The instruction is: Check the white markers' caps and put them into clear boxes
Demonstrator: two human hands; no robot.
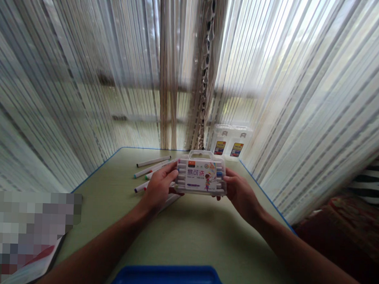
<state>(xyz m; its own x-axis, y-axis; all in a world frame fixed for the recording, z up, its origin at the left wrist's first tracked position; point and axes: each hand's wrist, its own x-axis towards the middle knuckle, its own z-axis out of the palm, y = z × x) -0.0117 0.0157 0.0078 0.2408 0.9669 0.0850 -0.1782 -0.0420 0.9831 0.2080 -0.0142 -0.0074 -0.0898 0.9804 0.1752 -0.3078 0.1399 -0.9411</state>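
1. Nearest, a blue plastic edge leaves working room; steer forearms over it without leaning.
2. The left hand closes its fingers round 1 end of the marker case, thumb in front; the right hand grips the other. Press evenly, lightly.
3. The case appears raised above the table, handle up; hold it level.
4. Avoid knocking the loose markers by the left hand.
5. Farther, 2 clear cases stand safely apart.
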